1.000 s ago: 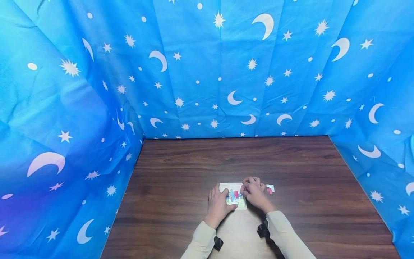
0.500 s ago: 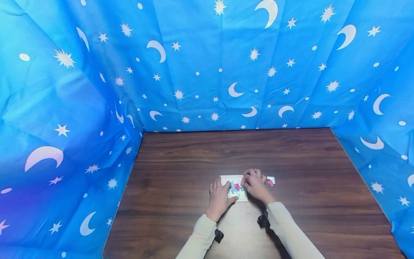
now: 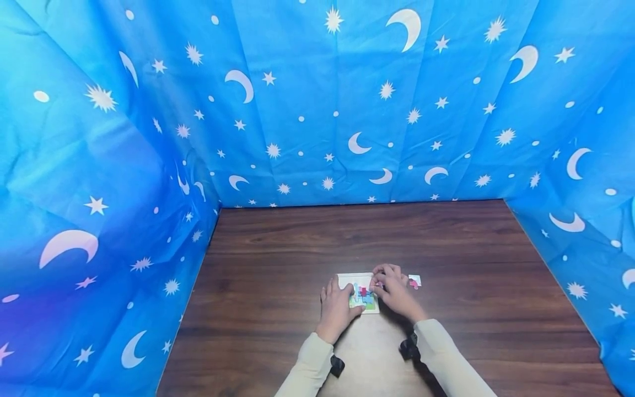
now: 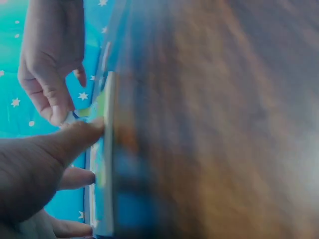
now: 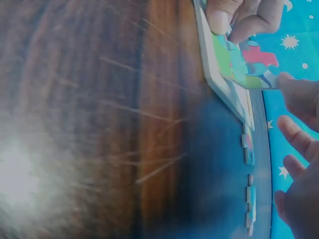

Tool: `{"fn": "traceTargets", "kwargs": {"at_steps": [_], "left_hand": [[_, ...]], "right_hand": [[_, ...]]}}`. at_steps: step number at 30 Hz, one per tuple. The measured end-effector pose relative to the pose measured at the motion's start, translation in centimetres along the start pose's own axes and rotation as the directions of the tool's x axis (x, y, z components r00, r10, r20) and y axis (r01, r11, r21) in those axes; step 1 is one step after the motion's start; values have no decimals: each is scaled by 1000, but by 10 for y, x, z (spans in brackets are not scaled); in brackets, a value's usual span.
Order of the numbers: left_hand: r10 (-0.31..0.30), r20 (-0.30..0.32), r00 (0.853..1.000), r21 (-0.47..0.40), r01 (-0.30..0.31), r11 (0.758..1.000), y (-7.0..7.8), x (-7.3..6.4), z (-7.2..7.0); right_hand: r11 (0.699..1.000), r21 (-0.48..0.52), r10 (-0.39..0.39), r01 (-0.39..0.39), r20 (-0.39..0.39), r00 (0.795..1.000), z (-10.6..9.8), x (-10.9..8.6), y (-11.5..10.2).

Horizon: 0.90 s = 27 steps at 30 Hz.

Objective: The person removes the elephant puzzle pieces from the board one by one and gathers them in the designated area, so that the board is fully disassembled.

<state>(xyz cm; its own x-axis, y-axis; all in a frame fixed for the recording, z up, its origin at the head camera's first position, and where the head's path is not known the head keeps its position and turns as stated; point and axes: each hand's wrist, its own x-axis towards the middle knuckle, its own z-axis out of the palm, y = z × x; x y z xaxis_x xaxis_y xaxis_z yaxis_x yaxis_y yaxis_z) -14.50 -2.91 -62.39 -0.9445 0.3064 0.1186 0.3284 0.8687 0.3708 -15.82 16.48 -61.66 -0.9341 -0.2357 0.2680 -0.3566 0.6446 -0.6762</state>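
A small jigsaw puzzle board (image 3: 355, 277) with a pale frame lies on the table, partly filled with colourful pieces. Left hand (image 3: 337, 310) rests along the board's left side, with its thumb and fingertips pressing on it. At the board's right edge, my right hand (image 3: 395, 292) pinches a puzzle piece (image 5: 269, 78) between thumb and finger. One corner of that piece shows in the right wrist view against the puzzle; the fingers hide much of it in the head view. Another puzzle piece (image 3: 414, 281), white and pink, lies just right of my right hand.
Dark wood-grain table (image 3: 278, 242) surrounds the board. Blue cloth (image 3: 307, 99) with moons and stars stands behind it and at both sides. In the right wrist view, loose pieces (image 5: 250, 204) lie on the table beyond the frame.
The head view has shifted slightly. My left hand stays on the board, and my right hand keeps pinching at its right edge with only a small shift of the fingers.
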Motion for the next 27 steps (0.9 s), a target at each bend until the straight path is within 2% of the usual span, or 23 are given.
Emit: {"fn": "traceTargets", "kwargs": {"at_steps": [6,12,15,18,21,24,27], "left_hand": [[-61,10,998,-43,62,997,9,-2,1],[-118,-10,993,-54,117,992,14,0,0],[-135,-25,991,-66,133,989,14,1,-1],[-138,-32,990,-69,135,988,13,2,-1],[-127,-32,991,-64,125,990,10,3,0],[-119,-39,992,-72,116,991,8,6,0],[-121,-49,992,-91,116,989,8,1,0]], "right_hand": [[994,-46,-102,100,-25,995,6,-9,0],[976,-54,-216,212,-90,972,11,-14,-7],[972,-44,-234,230,-132,963,15,-15,-12],[981,-3,-193,196,-189,963,15,-16,-15],[992,58,-94,109,-215,972,5,-14,-15],[996,89,3,13,-173,985,-14,-11,-12],[995,82,73,-64,-109,991,-28,-18,-7]]}}
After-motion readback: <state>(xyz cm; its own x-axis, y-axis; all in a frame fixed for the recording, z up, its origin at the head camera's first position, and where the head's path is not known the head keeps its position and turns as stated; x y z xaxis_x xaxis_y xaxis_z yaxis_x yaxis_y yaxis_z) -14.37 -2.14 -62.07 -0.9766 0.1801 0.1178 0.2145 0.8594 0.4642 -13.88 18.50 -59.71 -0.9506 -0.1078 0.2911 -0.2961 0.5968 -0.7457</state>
